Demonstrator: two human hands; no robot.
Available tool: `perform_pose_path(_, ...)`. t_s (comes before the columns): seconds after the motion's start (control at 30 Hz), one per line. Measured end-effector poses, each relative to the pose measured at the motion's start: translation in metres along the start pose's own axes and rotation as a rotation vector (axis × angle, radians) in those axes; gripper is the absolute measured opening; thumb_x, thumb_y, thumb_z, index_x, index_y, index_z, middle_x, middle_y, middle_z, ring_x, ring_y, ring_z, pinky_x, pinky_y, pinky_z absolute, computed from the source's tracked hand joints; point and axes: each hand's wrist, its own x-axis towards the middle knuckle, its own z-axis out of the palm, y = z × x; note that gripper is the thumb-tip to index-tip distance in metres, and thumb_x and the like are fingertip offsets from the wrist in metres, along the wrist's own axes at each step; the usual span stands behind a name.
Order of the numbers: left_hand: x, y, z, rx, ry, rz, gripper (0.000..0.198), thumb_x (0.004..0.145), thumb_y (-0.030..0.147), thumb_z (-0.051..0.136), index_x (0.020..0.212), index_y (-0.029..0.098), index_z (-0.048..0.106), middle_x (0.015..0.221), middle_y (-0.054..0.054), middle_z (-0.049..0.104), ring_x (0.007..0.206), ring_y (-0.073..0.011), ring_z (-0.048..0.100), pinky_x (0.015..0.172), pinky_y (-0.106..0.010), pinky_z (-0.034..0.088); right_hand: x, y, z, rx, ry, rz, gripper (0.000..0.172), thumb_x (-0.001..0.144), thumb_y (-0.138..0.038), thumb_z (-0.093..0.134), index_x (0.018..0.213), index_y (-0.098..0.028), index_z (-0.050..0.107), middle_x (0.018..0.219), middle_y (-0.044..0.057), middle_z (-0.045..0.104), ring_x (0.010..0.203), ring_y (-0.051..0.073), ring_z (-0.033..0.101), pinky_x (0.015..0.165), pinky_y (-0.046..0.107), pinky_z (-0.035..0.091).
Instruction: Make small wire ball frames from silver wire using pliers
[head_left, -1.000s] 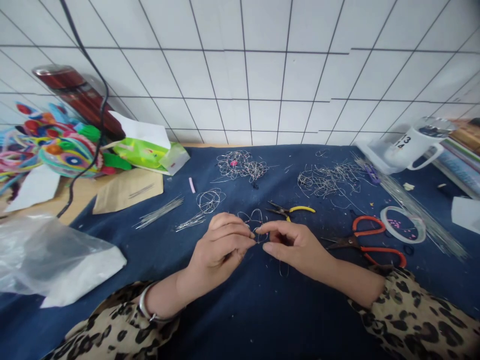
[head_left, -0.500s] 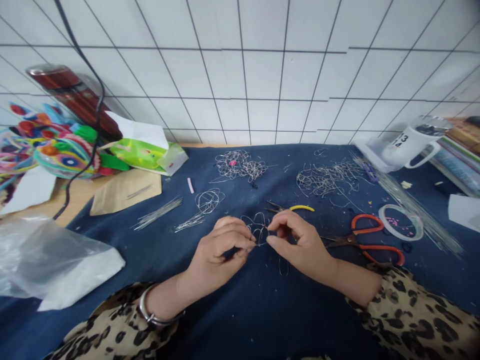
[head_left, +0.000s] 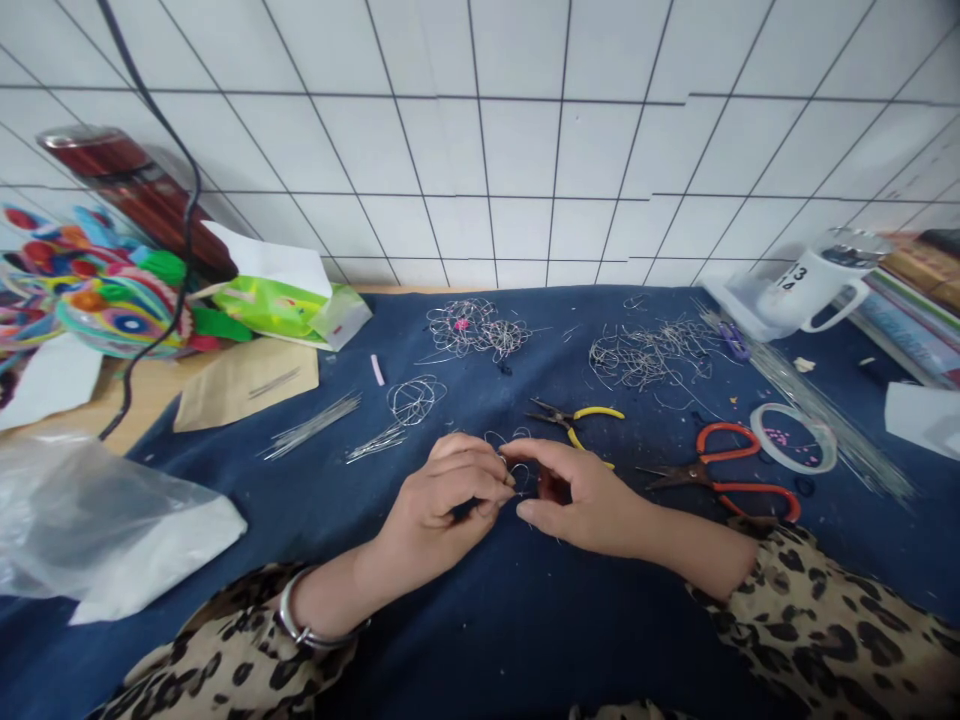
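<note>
Looped silver wire point(head_left: 520, 472) is pinched between the thumb and fingers of my left hand point(head_left: 448, 497). Parts of its loops are hidden by both hands. My right hand point(head_left: 589, 490) is at the wire's right side, its thumb and forefinger spread apart around the loops; whether a fingertip touches them I cannot tell. Behind my right hand lie small pliers point(head_left: 598, 413) with yellow handles. Farther right, scissors point(head_left: 731, 488) with orange-red handles rest on the dark blue cloth point(head_left: 480, 610).
Wire bundles point(head_left: 315, 425), a round wire form point(head_left: 415, 400) and tangled wire point(head_left: 649, 355) lie on the cloth. At right are a round lid point(head_left: 793, 438) with pink bits and a white mug point(head_left: 832, 285). A plastic bag point(head_left: 112, 530) and black cable point(head_left: 191, 220) are at left.
My right hand has moved slightly left over the wire, and its thumb and forefinger have spread wider. More of the yellow pliers shows. My left hand keeps its pinch.
</note>
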Motion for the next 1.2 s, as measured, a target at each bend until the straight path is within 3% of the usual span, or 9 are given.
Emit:
perform_pose_path(0.13,-0.0005,-0.0016,0.001,0.021,-0.009,0.028,0.019,0.074,0.003,0.059,0.081,0.02,0.064,0.076,-0.003,0.067,0.082,-0.018,0.061,0.081,-0.038,0.046,0.0005,0.0009,0.0009,-0.032,0.009,-0.016,0.047,0.071,-0.02,0.063,0.117,-0.02,0.052,0.097,0.002,0.055,0.066,0.009,0.049,0.061,0.024,0.044)
perform_pose_path(0.3,-0.0003,-0.0028,0.0009,0.061,-0.014,0.013,0.018,0.074,0.004,0.059,0.081,0.02,0.064,0.077,-0.004,0.068,0.085,-0.0194,0.06,0.08,-0.038,0.046,0.0026,0.002,0.0012,-0.086,0.056,-0.059,0.029,0.071,-0.015,0.061,0.1,-0.019,0.059,0.095,0.002,0.055,0.066,0.009,0.048,0.062,0.025,0.044)
perform_pose_path(0.47,0.0003,-0.0029,0.0005,0.102,-0.038,0.024,0.014,0.075,0.007,0.06,0.077,0.021,0.064,0.077,-0.002,0.069,0.087,-0.0194,0.061,0.082,-0.039,0.045,0.0019,0.0065,0.0025,-0.116,0.058,-0.062,0.044,0.069,-0.02,0.064,0.112,-0.022,0.054,0.101,0.003,0.051,0.068,0.01,0.049,0.065,0.026,0.045)
perform_pose_path(0.53,0.0002,-0.0031,0.0005,0.104,-0.043,0.02,0.015,0.074,0.007,0.061,0.078,0.021,0.064,0.077,-0.002,0.069,0.087,-0.0195,0.061,0.083,-0.039,0.044,0.0012,0.0078,0.0026,-0.11,0.059,-0.058,0.043,0.069,-0.021,0.065,0.11,-0.023,0.054,0.103,0.003,0.049,0.068,0.009,0.049,0.064,0.025,0.046)
perform_pose_path(0.67,-0.0003,-0.0034,0.0004,0.095,-0.058,0.001,0.018,0.074,0.005,0.06,0.08,0.021,0.065,0.079,-0.002,0.07,0.089,-0.0202,0.06,0.084,-0.04,0.044,0.0013,0.0086,0.0014,-0.055,0.08,-0.025,0.029,0.068,-0.021,0.066,0.094,-0.021,0.052,0.091,0.0,0.049,0.066,0.009,0.049,0.06,0.024,0.044)
perform_pose_path(0.83,-0.001,-0.0039,0.0007,0.083,-0.047,-0.022,0.02,0.074,0.003,0.059,0.082,0.021,0.065,0.079,-0.003,0.069,0.087,-0.02,0.06,0.084,-0.041,0.044,0.0026,0.0085,-0.0002,0.028,0.067,0.06,0.028,0.069,-0.024,0.067,0.087,-0.021,0.046,0.069,-0.005,0.047,0.059,0.009,0.046,0.055,0.023,0.04)
perform_pose_path(1.07,-0.0004,-0.0028,0.001,0.071,-0.023,-0.059,0.017,0.075,0.006,0.06,0.082,0.02,0.065,0.079,-0.004,0.068,0.086,-0.0201,0.06,0.082,-0.04,0.045,0.0031,0.0099,-0.0013,-0.025,0.076,-0.114,0.01,0.073,-0.025,0.066,0.08,-0.019,0.063,0.079,-0.001,0.049,0.066,0.009,0.047,0.062,0.022,0.04)
perform_pose_path(1.2,-0.0007,-0.0015,0.0015,0.049,-0.01,-0.075,0.015,0.076,0.007,0.06,0.083,0.02,0.064,0.078,-0.004,0.068,0.084,-0.0193,0.06,0.081,-0.039,0.046,0.0033,0.0094,-0.001,-0.011,0.071,-0.106,0.008,0.073,-0.025,0.066,0.079,-0.02,0.066,0.078,-0.001,0.049,0.064,0.008,0.046,0.06,0.022,0.04)
